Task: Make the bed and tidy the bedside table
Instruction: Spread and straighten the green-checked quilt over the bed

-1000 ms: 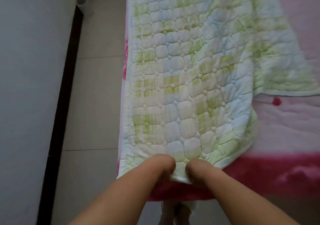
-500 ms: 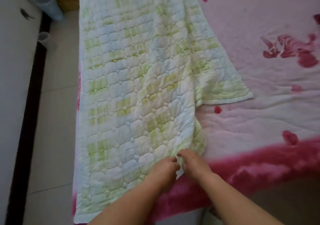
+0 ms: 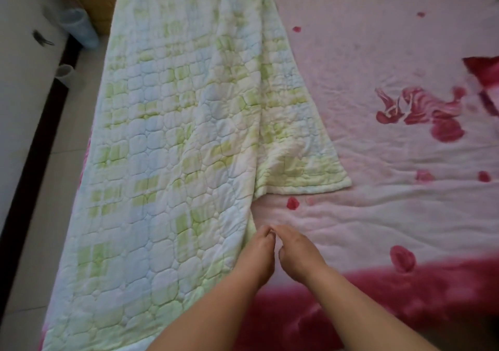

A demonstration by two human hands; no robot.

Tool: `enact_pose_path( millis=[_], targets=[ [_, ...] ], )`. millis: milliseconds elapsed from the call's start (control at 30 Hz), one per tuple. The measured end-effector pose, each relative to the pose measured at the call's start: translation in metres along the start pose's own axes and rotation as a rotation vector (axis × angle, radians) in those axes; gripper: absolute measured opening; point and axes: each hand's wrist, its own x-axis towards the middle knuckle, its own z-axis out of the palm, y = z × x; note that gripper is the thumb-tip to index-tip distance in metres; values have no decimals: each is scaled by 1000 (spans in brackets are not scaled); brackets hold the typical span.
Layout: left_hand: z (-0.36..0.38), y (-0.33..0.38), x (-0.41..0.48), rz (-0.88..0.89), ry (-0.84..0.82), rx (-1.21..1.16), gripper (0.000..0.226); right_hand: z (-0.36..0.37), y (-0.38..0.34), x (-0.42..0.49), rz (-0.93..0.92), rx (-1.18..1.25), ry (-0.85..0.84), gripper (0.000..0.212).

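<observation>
Bed: one, filling the centre and right of the frame; covered by a pale pink sheet printed with red petals and a deep red band along the lower edge.
Quilt: one, green-and-white quilted, folded lengthwise into a long strip down the left side of the bed, from the top of the frame to the lower left; a lower layer pokes out to the right at mid-frame, its corner lying flat on the sheet.
Floor: pale tiles in the left strip of the frame, edged by a dark skirting line and a white wall.
Cups: two pale tubular containers on the floor at upper left, the larger bluish, the smaller just below it; exact kind cannot be told.
Left hand: closed, pinching the right edge of the quilt at lower centre.
Right hand: closed, fingertips touching the left hand at the same edge; whether it grips cloth cannot be told.
Change: half a second earlier the hands met lower on the quilt's near corner; they now sit further up its right edge, and the view has swung right.
Meaning: judged as aligning the fold's layers; the protruding layer remains uneven, and no bedside table is in view.
</observation>
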Motion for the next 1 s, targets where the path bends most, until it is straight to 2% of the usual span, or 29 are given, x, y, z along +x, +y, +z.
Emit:
enact_pose_path(
  millis=[67,167,233,300,433,533,667,733,867,900,967,1000],
  targets=[
    [2,-7,19,-6,-21,8,48,-8,1,17,-31,-31,-25,56],
    [-4,-16,43,18,-65,181,49,-21,5,43,-57,-125,-67,58],
    [-14,-19,53,-41,-82,376,49,-31,3,65,-96,-188,-84,58],
    [-27,-27,58,-146,-97,502,59,-38,-6,86,-135,-240,-117,54],
    [-59,-49,71,-325,-73,529,67,-37,-24,124,-207,-428,-229,46],
    [-79,-70,86,-436,-97,504,89,-29,-29,145,-229,-551,-302,43],
    [-82,-87,94,-428,-183,630,101,-26,-26,159,-240,-649,-360,40],
    [-80,-87,96,-402,-204,691,93,-24,-21,165,-222,-634,-345,41],
    [-72,-79,102,-268,-265,792,60,-31,-31,171,-207,-588,-190,36],
    [-71,-77,103,-245,-265,786,55,-33,-36,174,-220,-597,-163,33],
    [-67,-77,108,-202,-141,673,45,-37,-44,181,-237,-614,-136,30],
    [-70,-75,110,-212,-164,590,42,-37,-48,184,-243,-616,-128,30]
  ],
)
